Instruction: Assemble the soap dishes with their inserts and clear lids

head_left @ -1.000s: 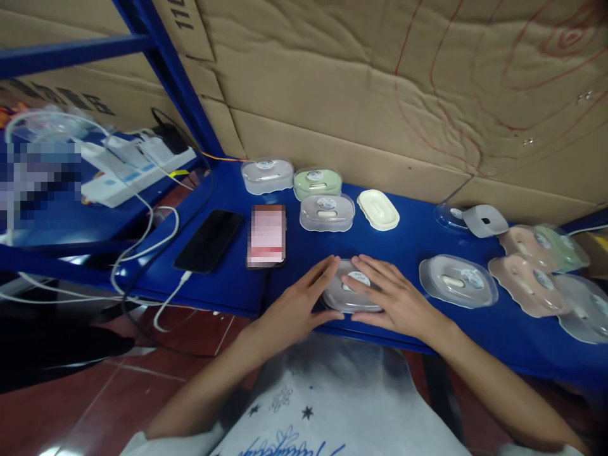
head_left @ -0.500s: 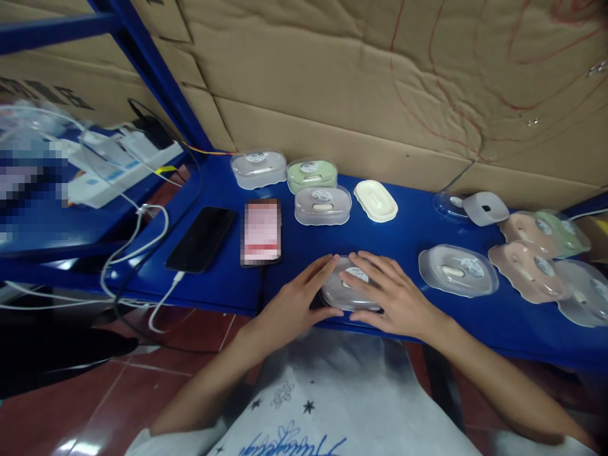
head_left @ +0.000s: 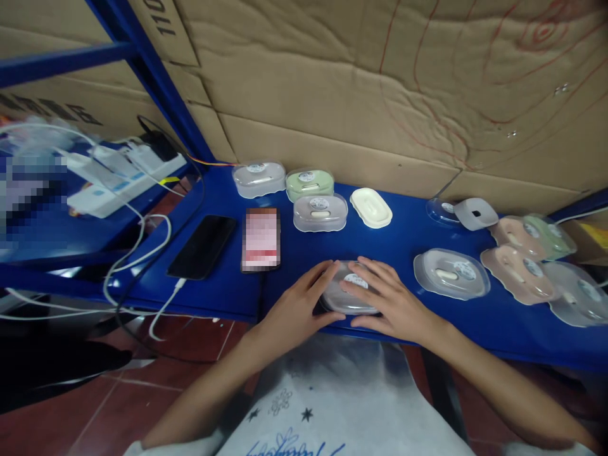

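Observation:
A greyish oval box with a clear lid and a round label point(head_left: 351, 301) lies at the front edge of the blue table point(head_left: 380, 246). My left hand point(head_left: 299, 301) grips its left side, fingers along the rim and thumb at the front. On the right side my right hand point(head_left: 392, 301) holds the same box, its fingers spread over the lid. To the right sits a similar clear-lidded box point(head_left: 451, 274). Behind my hands are another greyish box point(head_left: 320, 214), a green one point(head_left: 310, 185) and a cream oval piece point(head_left: 371, 208).
Left of my hands lie a phone with a lit screen point(head_left: 261, 240) and a dark phone point(head_left: 202, 247) on a white cable. Pink boxes point(head_left: 517, 272) stand at the right, near a grey open part point(head_left: 476, 214). Cardboard point(head_left: 308, 82) rises behind the table. A power strip point(head_left: 123, 183) is at far left.
The camera view has shifted slightly, so the table objects appear a little lower. Both hands keep their places on the box.

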`<state>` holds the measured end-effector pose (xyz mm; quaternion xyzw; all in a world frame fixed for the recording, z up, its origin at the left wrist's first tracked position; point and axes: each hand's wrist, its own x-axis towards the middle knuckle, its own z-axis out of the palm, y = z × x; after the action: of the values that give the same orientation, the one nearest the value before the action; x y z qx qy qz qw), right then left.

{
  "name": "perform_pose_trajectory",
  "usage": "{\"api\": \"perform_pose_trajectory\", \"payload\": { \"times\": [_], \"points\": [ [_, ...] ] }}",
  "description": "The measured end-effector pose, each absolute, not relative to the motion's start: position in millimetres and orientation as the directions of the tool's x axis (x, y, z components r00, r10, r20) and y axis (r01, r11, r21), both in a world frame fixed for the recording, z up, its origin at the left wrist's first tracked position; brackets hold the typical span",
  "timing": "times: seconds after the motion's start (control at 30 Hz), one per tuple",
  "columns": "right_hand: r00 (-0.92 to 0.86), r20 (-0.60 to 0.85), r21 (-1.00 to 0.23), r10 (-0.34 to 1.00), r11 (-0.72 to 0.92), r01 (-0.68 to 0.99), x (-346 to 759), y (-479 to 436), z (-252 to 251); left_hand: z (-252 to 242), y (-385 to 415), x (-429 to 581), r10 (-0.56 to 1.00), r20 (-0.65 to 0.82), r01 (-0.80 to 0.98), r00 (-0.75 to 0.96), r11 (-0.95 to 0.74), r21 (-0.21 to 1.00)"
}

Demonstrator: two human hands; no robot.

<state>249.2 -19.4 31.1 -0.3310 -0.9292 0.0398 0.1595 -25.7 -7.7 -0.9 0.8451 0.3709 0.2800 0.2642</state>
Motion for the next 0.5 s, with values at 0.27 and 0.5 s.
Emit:
{"api": "perform_pose_trajectory", "payload": {
  "times": [0.27,0.5],
  "points": [
    [-0.487,0.162,-0.059,0.858,0.501,0.863,276.8,68.1,77.7,50.2,36.4,-54.8,0.825,0.405,0.653,0.394,-0.561,0.509],
    [-0.455,-0.036,0.080,0.890,0.456,0.886,271.4,73.7,68.4,89.5,154.4,-21.6,0.831,0.372,0.720,0.414,-0.549,0.424]
  ]
}}
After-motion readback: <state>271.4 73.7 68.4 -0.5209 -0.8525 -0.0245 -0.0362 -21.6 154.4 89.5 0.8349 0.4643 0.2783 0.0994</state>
